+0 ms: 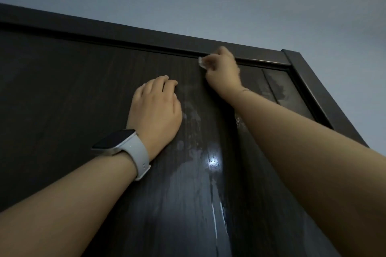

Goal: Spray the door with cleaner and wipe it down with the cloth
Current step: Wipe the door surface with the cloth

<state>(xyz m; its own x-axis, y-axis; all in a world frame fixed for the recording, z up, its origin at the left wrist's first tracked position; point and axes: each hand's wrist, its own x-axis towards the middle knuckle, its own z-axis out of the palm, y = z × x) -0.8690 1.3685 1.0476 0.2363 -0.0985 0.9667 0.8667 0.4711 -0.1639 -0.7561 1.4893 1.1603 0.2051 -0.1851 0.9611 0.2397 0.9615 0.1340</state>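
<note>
Left hand (155,106) flat on door (62,89); right hand (222,69) fisted on seemingly a cloth (201,62) near top.

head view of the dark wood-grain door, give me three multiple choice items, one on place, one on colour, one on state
1. Where is the right hand with the small white cloth?
A. at the top edge of the dark wood-grain door
B. at a handle
C. off the door

2. What colour is the band of the wristwatch on the left hand?
A. black
B. white
C. red

3. What state is the door's middle in?
A. dry
B. wet with streaks
C. taped

Answers: 1 A, the fist sits just under the frame; 2 B, the strap is pale; 3 B, streaks glint.
</note>
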